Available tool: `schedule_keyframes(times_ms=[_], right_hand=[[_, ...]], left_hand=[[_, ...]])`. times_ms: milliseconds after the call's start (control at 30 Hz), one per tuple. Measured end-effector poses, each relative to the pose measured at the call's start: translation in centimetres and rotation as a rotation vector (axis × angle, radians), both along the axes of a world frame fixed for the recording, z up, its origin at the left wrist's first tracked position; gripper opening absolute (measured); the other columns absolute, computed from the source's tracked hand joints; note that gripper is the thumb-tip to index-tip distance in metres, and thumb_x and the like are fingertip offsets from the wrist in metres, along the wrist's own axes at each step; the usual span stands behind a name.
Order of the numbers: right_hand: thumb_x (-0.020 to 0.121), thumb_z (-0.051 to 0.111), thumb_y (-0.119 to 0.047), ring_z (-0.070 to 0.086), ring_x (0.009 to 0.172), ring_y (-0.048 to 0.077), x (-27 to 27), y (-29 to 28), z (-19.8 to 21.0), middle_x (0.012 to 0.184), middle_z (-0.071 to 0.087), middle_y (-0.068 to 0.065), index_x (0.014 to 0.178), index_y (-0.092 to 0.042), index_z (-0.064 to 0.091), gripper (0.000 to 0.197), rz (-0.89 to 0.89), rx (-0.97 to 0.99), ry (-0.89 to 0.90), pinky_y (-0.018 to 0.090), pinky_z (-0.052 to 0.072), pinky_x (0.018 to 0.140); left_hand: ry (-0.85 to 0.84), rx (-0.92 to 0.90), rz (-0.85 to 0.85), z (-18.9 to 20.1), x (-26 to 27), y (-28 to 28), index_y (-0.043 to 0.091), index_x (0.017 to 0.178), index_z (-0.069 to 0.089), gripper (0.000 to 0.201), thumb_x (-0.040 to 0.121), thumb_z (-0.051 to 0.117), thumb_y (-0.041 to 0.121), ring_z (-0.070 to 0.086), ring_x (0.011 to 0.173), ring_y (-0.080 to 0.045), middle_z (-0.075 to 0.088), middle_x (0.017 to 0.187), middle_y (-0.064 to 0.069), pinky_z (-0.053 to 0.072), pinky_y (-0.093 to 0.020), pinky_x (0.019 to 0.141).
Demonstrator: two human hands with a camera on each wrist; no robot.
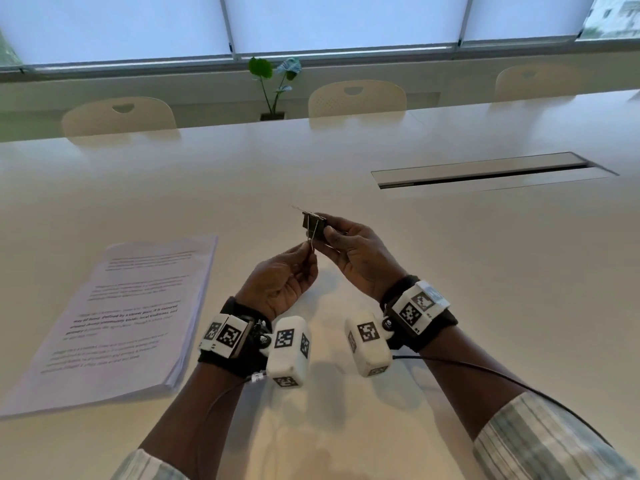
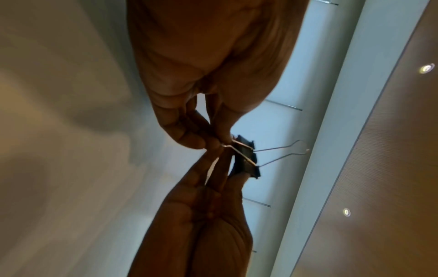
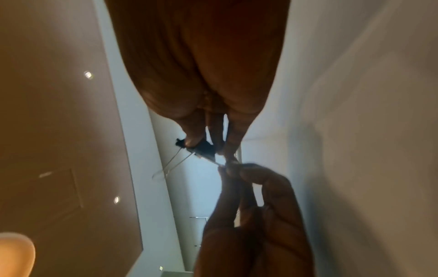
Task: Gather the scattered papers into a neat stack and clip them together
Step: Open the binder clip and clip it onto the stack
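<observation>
Head view, binder clip (image 1: 314, 226): black, held up in the air over the white bench (image 1: 450, 271), between the two hands.
Head view, right hand (image 1: 360, 252): fingers and thumb curled round the clip's black body, grasping it from the right.
Head view, left hand (image 1: 282, 280): palm turned up, fingertips pinching the end of one wire handle that hangs down from the clip.
Head view, papers (image 1: 117, 317): one gathered stack of printed sheets lying flat on the bench, left of the hands and apart from them; edges roughly squared, no clip on it.
Head view, surroundings: a long cable slot (image 1: 485, 171) set in the bench to the right; cream chairs (image 1: 119, 116) along the far edge; a green plant (image 1: 273, 84) under the windows.
Left wrist view, left hand (image 2: 196, 78): thumb and fingers closed on the tip of one wire handle.
Left wrist view, binder clip (image 2: 246, 157): its second handle sticks out free to the right; the right hand (image 2: 208, 215) grips the body from below.
Right wrist view, right hand (image 3: 201, 65): fingertips clamped on the dark clip (image 3: 201, 148), which is blurred.
Right wrist view, left hand (image 3: 255, 215): pinching the near handle; the other handle points away to the left.
</observation>
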State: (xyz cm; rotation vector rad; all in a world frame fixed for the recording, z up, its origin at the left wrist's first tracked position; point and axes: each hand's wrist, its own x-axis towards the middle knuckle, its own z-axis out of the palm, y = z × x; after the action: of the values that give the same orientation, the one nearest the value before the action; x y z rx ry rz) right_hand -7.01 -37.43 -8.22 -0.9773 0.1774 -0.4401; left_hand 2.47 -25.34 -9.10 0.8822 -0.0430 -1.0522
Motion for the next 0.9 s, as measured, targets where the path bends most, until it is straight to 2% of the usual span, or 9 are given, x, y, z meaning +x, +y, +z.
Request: schedule_keyframes(times_ms=[100, 167, 267, 333, 400, 500, 633, 767, 900], right_hand=[[0.096, 0.052, 0.002, 0.063, 0.11, 0.027, 0.0, -0.3, -0.2, 0.122, 0.066, 0.018, 0.125, 0.004, 0.06, 0.031, -0.134, -0.32, 0.195, 0.035, 0.053, 0.097], [0.092, 0.059, -0.003, 0.066, 0.109, 0.027, 0.0, -0.2, 0.0, 0.119, 0.069, 0.015, 0.128, 0.0, 0.06, 0.036, -0.198, -0.472, 0.269, 0.037, 0.055, 0.097], [0.092, 0.066, -0.015, 0.069, 0.092, 0.015, 0.0, 0.3, 0.7, 0.108, 0.072, 0.009, 0.125, 0.0, 0.061, 0.037, -0.258, -0.547, 0.293, 0.035, 0.06, 0.085], [0.094, 0.064, -0.026, 0.07, 0.083, 0.017, 0.0, 0.4, 1.0, 0.099, 0.074, 0.01, 0.113, -0.001, 0.067, 0.032, -0.334, -0.57, 0.301, 0.041, 0.062, 0.079], [0.096, 0.059, -0.031, 0.073, 0.086, 0.027, -0.1, 0.2, 1.1, 0.097, 0.074, 0.015, 0.106, -0.004, 0.066, 0.03, -0.4, -0.534, 0.32, 0.045, 0.062, 0.076], [0.101, 0.049, -0.028, 0.073, 0.086, 0.035, -0.2, -0.2, 1.3, 0.097, 0.073, 0.021, 0.109, -0.006, 0.058, 0.025, -0.438, -0.435, 0.32, 0.042, 0.063, 0.069], [0.104, 0.042, -0.023, 0.072, 0.078, 0.036, -0.6, -0.4, 1.7, 0.098, 0.071, 0.028, 0.103, -0.009, 0.053, 0.018, -0.435, -0.314, 0.282, 0.04, 0.062, 0.063], [0.102, 0.043, -0.018, 0.073, 0.083, 0.041, -0.8, -0.5, 1.8, 0.096, 0.073, 0.027, 0.099, -0.007, 0.054, 0.016, -0.391, -0.156, 0.254, 0.043, 0.062, 0.068], [0.099, 0.045, -0.009, 0.072, 0.079, 0.038, -1.3, -0.6, 1.9, 0.098, 0.071, 0.028, 0.1, -0.001, 0.054, 0.012, -0.29, 0.073, 0.208, 0.041, 0.062, 0.069]], left_hand=[[-0.121, 0.067, 0.036, -0.1, 0.4, 0.3, -0.002, 0.108, 0.066, 0.019, 0.096, 0.052, 0.003, 0.061, 0.058, -0.011, 0.063, 0.071, -0.006, 0.056, -0.022, 0.059], [-0.266, 0.15, 0.068, -0.3, 0.5, 0.4, -0.002, 0.111, 0.067, 0.02, 0.094, 0.056, 0.003, 0.06, 0.064, -0.011, 0.065, 0.073, -0.005, 0.055, -0.023, 0.063], [-0.477, 0.259, 0.088, -0.3, 0.3, 0.5, 0.002, 0.107, 0.069, 0.017, 0.093, 0.06, 0.005, 0.056, 0.072, -0.012, 0.063, 0.08, -0.005, 0.051, -0.025, 0.068], [-0.538, 0.282, 0.068, -0.1, 0.1, 0.5, 0.003, 0.104, 0.07, 0.015, 0.094, 0.058, 0.006, 0.054, 0.073, -0.012, 0.061, 0.08, -0.005, 0.05, -0.025, 0.069], [-0.57, 0.296, 0.037, 0.1, -0.1, 0.5, 0.006, 0.1, 0.071, 0.015, 0.095, 0.057, 0.005, 0.053, 0.073, -0.013, 0.06, 0.081, -0.005, 0.05, -0.025, 0.07], [-0.6, 0.297, 0.006, 0.4, -0.4, 0.5, 0.01, 0.096, 0.071, 0.018, 0.095, 0.055, 0.002, 0.051, 0.072, -0.013, 0.057, 0.081, -0.005, 0.049, -0.025, 0.069], [-0.632, 0.277, -0.013, 0.8, -0.9, 0.5, 0.01, 0.1, 0.07, 0.019, 0.096, 0.054, 0.002, 0.049, 0.072, -0.012, 0.054, 0.078, -0.003, 0.05, -0.025, 0.074], [-0.626, 0.27, -0.016, 1.1, -0.8, 0.8, 0.012, 0.102, 0.07, 0.019, 0.096, 0.054, 0.003, 0.05, 0.074, -0.012, 0.054, 0.078, -0.002, 0.05, -0.027, 0.078], [-0.604, 0.236, 0.006, 1.1, -0.6, 1.2, 0.011, 0.104, 0.07, 0.018, 0.096, 0.055, 0.005, 0.052, 0.074, -0.012, 0.055, 0.078, -0.003, 0.052, -0.028, 0.08]])
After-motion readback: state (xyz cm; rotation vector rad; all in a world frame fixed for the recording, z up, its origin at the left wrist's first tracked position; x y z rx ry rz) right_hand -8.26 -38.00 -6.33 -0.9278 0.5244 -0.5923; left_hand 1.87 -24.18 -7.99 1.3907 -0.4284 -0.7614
